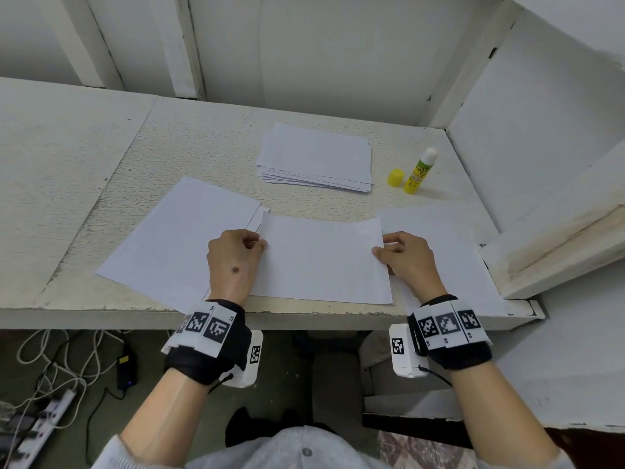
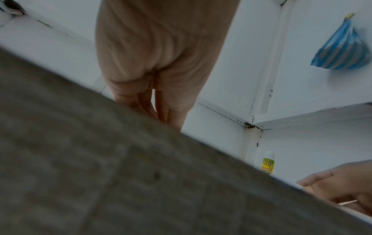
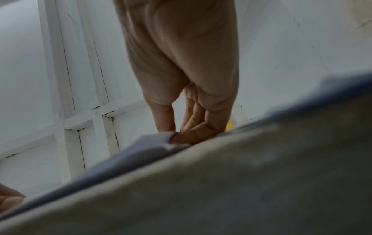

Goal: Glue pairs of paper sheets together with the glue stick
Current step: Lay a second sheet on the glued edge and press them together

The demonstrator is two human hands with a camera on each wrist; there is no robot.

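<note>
Pinching sheet (image 1: 321, 258) edges: left hand (image 1: 233, 262), right hand (image 1: 409, 262); paper stack (image 1: 314, 157), uncapped glue stick (image 1: 419, 170) beyond.

The plain white paper sheet (image 1: 321, 262) in the middle is unmarked, like the white stack of paper sheets (image 1: 316, 157) behind it. The cream, speckled table (image 1: 203, 147) has a pebbled texture. The yellow-green glue stick (image 1: 419, 172) carries a yellow label with dark lettering and a white tip; its bright yellow cap (image 1: 395, 177) is plain. Black wristbands (image 1: 206, 346) bear white tags with black square codes. A blue striped bag (image 2: 342, 47) hangs on the white wall (image 1: 304, 45).
</note>
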